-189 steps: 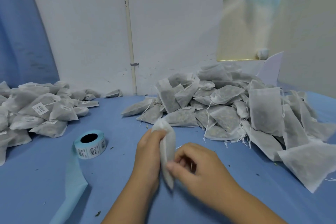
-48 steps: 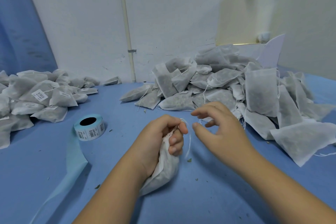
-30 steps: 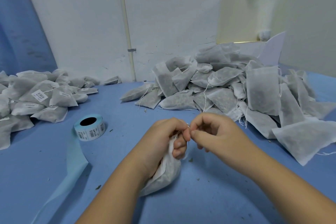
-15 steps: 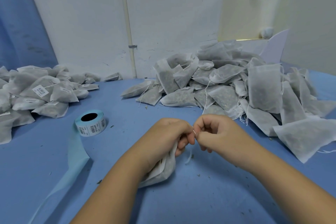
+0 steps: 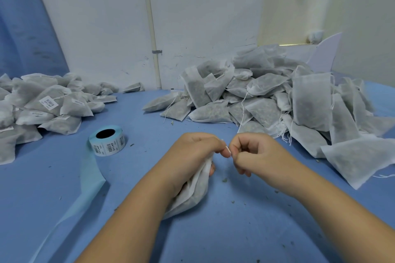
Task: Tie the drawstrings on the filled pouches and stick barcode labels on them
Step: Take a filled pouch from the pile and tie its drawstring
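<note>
Low over the table [image 5: 213, 241], left hand [image 5: 192, 156] grips the pouch [image 5: 192, 192], right hand [image 5: 256, 156] fingers pinched on its drawstring [image 5: 228, 149].

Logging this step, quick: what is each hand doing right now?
Left hand: closed around the filled pouch, gripping its neck.
Right hand: closed, fingers pinching the white drawstring at the pouch's top.

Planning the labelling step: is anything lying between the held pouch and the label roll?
Nothing visible does. Bare blue table lies between the pouch in the left hand and the label roll; only tiny crumbs and the roll's loose backing strip are nearby.
</note>
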The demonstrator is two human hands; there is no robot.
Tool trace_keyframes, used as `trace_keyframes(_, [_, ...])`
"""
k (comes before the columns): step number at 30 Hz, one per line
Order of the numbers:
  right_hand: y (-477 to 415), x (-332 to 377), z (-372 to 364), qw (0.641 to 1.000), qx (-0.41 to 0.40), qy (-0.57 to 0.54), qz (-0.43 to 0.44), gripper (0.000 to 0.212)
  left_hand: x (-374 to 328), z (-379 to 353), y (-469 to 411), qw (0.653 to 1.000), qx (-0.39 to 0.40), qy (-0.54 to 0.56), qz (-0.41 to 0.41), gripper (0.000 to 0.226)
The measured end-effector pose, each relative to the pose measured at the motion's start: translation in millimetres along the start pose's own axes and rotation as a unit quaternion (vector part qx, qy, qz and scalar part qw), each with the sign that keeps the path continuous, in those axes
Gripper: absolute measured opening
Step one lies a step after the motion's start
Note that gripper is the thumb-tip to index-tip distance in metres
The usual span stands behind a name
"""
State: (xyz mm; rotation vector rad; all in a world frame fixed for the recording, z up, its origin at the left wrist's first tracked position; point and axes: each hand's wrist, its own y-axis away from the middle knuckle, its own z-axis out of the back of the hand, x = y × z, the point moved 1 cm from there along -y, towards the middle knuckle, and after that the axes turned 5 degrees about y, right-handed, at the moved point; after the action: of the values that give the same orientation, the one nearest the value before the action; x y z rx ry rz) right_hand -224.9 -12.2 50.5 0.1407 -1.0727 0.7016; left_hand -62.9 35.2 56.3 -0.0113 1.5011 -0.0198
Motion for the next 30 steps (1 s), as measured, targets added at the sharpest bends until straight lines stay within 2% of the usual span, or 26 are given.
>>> trace_keyframes(3, [-0.7, -0.7, 1.2, 1.000, -0.021, -0.003, 0.011, 0.006, -2.4, 8.3, 0.1, 1.000, -0.019, 0.021, -0.009, 0.018])
trace_keyframes(8, [-1.5, 1.9, 0.9, 0.995, -0.071, -0.061, 0.036, 0.006, -4.4, 7.7, 2.3, 0.997, 0.057, 0.055, -0.017, 0.018])
trace_keyframes(13, [0.8, 6.0, 0.0, 0.994, -0.045, -0.067, 0.068, 0.003, -1.4, 1.2, 2.4, 0.994, 0.088, 0.070, -0.015, 0.020])
trace_keyframes(17, [0.9, 4.0, 0.6, 0.995, -0.041, -0.061, 0.064, 0.017, 0.0, 1.2, 1.8, 0.994, 0.082, 0.066, -0.013, 0.020])
trace_keyframes(21, [0.2, 4.6, 1.2, 0.997, -0.039, -0.039, 0.046, 0.002, 0.6, -0.6, 1.4, 0.996, 0.071, 0.044, -0.021, 0.020])
trace_keyframes(26, [-1.1, 0.2, -0.8, 1.000, -0.008, -0.010, 0.026, 0.006, 0.2, -1.2, 0.8, 0.998, 0.063, -0.007, -0.023, 0.019])
trace_keyframes(30, [-1.0, -3.1, 0.0, 0.999, 0.006, -0.010, 0.036, 0.017, 0.5, -1.6, 1.3, 0.997, 0.069, -0.013, -0.017, 0.019])
